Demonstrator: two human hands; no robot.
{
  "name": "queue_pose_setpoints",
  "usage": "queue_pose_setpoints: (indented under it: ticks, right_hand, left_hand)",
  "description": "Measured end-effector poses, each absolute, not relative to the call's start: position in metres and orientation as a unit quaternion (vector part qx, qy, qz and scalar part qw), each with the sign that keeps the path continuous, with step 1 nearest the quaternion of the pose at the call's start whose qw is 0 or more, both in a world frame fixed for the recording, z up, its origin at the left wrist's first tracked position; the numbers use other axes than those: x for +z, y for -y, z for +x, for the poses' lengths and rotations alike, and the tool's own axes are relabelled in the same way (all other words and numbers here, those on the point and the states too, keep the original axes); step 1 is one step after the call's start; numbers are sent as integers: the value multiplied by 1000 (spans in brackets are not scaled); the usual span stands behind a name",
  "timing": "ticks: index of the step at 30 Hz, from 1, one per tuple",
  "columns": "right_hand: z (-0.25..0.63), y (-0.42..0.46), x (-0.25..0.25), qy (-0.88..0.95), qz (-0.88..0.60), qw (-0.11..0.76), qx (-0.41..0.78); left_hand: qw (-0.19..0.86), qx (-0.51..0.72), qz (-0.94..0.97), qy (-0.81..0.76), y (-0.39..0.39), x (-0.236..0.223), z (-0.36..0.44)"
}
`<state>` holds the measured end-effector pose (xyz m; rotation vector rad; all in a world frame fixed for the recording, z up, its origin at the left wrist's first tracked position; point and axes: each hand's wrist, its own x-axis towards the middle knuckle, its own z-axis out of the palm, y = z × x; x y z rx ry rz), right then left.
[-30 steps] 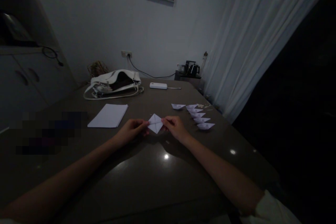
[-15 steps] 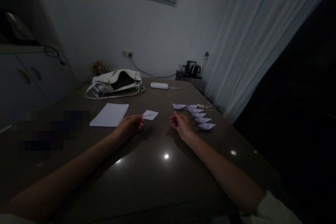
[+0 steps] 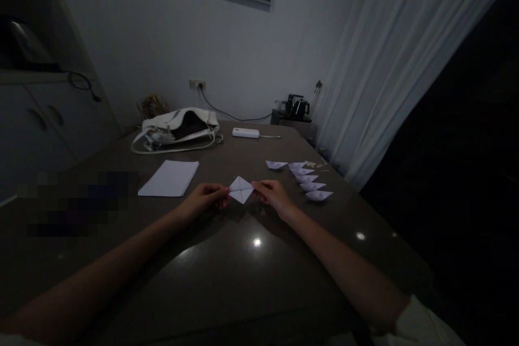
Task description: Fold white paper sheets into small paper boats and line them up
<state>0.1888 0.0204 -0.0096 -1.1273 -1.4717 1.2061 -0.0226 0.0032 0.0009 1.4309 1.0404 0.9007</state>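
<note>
A small folded paper (image 3: 241,190), white and diamond-shaped with crossing crease lines, is held just above the dark table. My left hand (image 3: 208,195) pinches its left corner between thumb and fingers. At the opposite corner, my right hand (image 3: 273,194) pinches it the same way. Several folded paper boats (image 3: 318,195) stand in a row to the right of my right hand, with one more boat (image 3: 276,165) set a little apart at the row's far left. A stack of white paper (image 3: 169,178) lies beyond my left hand.
A white handbag (image 3: 178,128) lies at the table's far left. A white power bank (image 3: 246,133) with a short cable is near the back edge. Small scraps (image 3: 312,164) lie behind the boats. A black kettle (image 3: 299,106) stands beyond the table, beside a white curtain (image 3: 365,65).
Half a second ago my right hand was off the paper and my left hand alone held it, tilted. The paper has turned back to face me, and my right hand grips its right corner again.
</note>
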Motion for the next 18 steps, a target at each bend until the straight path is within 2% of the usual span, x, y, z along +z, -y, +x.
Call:
queue_pose_setpoints:
  ticks: [13,18]
  right_hand:
    - [183,-17,-10,531,-397,494,563]
    - [184,-17,-8,517,-388,475,597]
  left_hand:
    - [574,414,574,-412,-3,-3,-23]
    - [599,424,544,-406,-6,-5,-23]
